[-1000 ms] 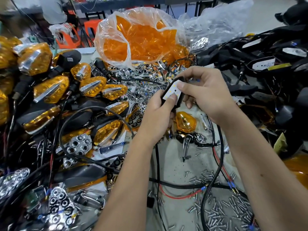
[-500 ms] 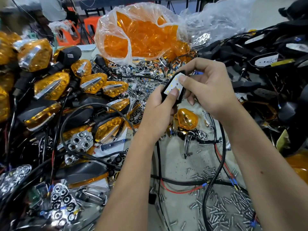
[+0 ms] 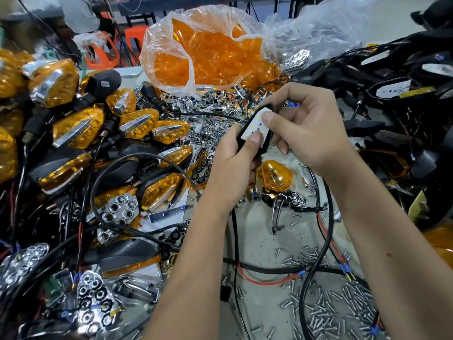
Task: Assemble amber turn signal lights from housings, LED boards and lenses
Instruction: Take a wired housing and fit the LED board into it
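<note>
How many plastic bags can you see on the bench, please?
2: a bag of amber lenses at the back centre, and a clear bag to its right; others may be hidden under the clutter.

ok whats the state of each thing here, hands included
left hand: grips housing, thumb pressing board
right hand: holds housing, thumb on board
housing: held up, no lens on
LED board: sitting in housing, face exposed
lens bag: open, full of amber lenses
loose lens: lying on table
screws: scattered on table
</note>
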`<state>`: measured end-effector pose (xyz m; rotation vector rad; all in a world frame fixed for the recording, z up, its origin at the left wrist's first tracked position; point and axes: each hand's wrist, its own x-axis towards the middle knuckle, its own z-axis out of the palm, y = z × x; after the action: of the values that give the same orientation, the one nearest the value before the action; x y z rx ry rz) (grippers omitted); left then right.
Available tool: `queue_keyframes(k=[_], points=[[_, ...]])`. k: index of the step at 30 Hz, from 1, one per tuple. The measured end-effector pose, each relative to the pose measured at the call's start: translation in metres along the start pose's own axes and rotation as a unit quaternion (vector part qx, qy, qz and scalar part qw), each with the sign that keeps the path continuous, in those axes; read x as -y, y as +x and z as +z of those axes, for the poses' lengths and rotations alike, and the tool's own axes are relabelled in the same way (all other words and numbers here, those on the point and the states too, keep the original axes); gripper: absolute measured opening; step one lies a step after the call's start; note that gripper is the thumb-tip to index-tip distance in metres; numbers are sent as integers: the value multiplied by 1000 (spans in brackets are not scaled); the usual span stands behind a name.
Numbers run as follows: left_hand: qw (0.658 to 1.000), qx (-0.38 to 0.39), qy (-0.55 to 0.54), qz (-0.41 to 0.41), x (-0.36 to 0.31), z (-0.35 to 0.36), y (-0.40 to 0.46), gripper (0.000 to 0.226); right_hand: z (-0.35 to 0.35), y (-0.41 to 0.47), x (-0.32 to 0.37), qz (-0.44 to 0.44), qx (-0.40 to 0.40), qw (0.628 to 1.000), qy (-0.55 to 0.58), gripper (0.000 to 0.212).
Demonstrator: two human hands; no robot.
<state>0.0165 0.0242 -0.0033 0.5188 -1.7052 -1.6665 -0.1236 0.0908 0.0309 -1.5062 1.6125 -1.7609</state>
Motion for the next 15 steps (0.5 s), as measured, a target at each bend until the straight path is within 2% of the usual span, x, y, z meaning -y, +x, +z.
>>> queue_keyframes(k=[5, 11, 15], points=[[999, -4, 41, -6, 0, -2, -1, 32, -3, 1, 0, 16, 7, 1000, -17, 5], [998, 15, 63, 17, -4, -3, 1, 14, -1, 1, -2, 42, 71, 995, -50, 4], [996, 41, 73, -2, -5, -9, 1, 18, 5, 3, -3, 70, 79, 993, -53, 6]])
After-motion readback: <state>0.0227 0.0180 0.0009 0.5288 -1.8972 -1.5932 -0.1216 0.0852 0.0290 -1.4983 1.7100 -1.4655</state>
